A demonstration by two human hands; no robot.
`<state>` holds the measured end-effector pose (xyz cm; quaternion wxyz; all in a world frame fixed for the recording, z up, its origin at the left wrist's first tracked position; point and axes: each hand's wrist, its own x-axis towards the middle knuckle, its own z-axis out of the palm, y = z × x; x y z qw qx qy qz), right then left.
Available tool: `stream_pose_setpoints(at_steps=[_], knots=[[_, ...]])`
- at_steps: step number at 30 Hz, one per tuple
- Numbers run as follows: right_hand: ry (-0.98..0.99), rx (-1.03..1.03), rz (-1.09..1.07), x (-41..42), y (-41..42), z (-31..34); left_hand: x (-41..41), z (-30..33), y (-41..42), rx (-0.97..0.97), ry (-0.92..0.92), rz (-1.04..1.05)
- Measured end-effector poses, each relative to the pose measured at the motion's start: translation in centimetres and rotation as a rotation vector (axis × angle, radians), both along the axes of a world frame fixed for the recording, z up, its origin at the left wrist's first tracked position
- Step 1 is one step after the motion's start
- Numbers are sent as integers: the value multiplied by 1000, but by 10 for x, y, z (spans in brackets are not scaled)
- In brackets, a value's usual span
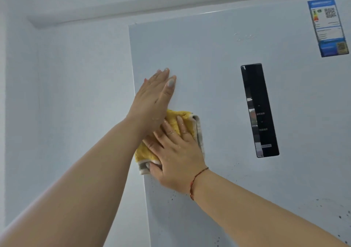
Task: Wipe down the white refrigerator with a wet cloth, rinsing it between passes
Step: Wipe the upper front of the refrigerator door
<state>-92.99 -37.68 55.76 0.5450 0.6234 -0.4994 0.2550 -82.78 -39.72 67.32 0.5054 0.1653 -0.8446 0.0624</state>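
Against the white refrigerator (218, 75) door, we press the yellow cloth (173, 122) with our flat right hand (176, 155), left hand (153, 102) flat above; wetting the black control panel (259, 110) risks damage.

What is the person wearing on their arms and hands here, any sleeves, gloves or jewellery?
No gloves and no sleeves show: both forearms are bare. The right hand has a thin red string bracelet at the wrist and a slim ring on one finger. The left hand wears nothing visible, though its nails carry pale polish. Water droplets glisten on both hands.
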Motion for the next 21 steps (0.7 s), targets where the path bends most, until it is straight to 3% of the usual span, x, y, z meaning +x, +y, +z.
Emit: stream_pose_setpoints(at_steps=[5, 10, 14, 21], knots=[[238, 134, 54, -15, 6, -33, -6, -3, -1, -78, -23, 105], [288, 66, 58, -61, 29, -46, -14, -11, -5, -190, -32, 280], [111, -105, -42, -123, 63, -33, -15, -11, -5, -174, 15, 284], [-451, -211, -259, -248, 133, -36, -27, -13, -4, -156, 150, 243]])
